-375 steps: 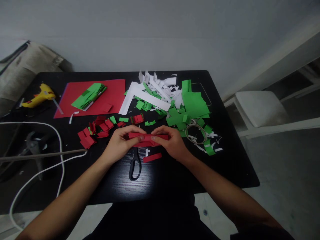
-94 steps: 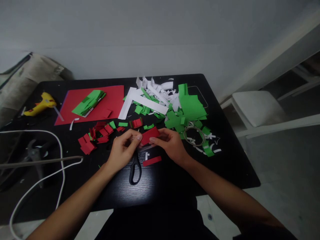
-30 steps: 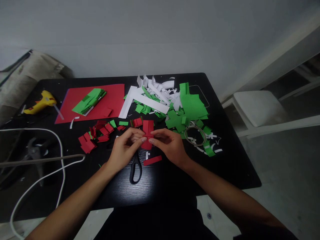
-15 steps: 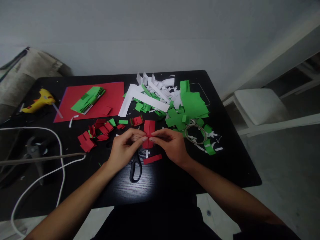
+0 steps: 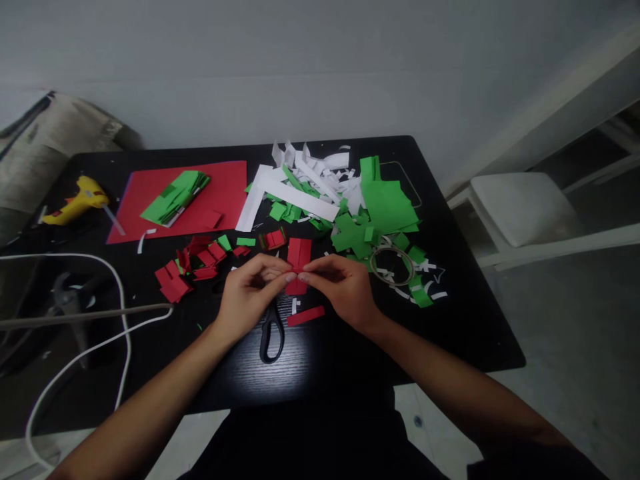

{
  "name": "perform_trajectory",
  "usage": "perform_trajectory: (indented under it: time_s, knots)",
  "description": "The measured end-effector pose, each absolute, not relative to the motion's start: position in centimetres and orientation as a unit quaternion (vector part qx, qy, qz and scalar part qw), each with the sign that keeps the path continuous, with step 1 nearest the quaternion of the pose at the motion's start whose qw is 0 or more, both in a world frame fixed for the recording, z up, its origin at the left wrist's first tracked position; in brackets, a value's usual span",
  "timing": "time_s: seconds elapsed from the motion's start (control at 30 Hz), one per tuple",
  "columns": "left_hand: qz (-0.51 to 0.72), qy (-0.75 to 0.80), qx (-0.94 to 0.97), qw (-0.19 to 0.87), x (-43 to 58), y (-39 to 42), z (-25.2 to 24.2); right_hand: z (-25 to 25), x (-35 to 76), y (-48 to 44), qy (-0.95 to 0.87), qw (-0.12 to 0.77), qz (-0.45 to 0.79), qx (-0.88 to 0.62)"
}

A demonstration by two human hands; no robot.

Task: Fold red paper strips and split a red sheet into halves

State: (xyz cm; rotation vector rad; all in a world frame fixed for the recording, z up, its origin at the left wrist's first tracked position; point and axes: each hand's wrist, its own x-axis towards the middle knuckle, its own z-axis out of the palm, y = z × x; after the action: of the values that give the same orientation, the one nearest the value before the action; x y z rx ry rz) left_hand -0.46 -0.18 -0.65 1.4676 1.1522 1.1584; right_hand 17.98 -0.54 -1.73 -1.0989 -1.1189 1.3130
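Both of my hands pinch a folded red paper strip (image 5: 299,257) just above the black table (image 5: 310,360). My left hand (image 5: 249,298) grips its left side with thumb and fingers closed. My right hand (image 5: 342,289) grips its right side the same way. The strip stands upright between the fingertips, its top end free. Black-handled scissors (image 5: 271,333) lie on the table right under my hands. A loose red strip (image 5: 305,315) lies beside them.
Cut red pieces (image 5: 190,265) are scattered at the left. A red sheet (image 5: 150,210) carries a green folded stack (image 5: 175,197). White strips (image 5: 295,187) and green scraps (image 5: 385,210) pile at the back. A tape ring (image 5: 391,265), yellow glue gun (image 5: 75,200) and white cable (image 5: 120,293) lie around.
The red paper, held long and horizontal 12.5 s ago, is now folded short and turned upright between my fingertips. In the last second my hands barely moved.
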Motion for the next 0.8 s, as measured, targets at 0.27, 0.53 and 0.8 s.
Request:
perform_trajectory:
  time_s: [0.27,0.53,0.8]
  knots:
    - [0.471,0.473,0.589,0.455,-0.36,-0.16,-0.36,-1.72,17.97,-0.62,-0.477,0.518,0.539,-0.462]
    - [0.450,0.483,0.607,0.442,-0.56,-0.11,0.20,-1.94,17.99,-0.46,-0.478,0.525,0.538,-0.455]
    - [0.447,0.495,0.635,0.390,-0.76,-0.22,-0.30,-2.10,18.00,-0.46,-0.487,0.528,0.536,-0.442]
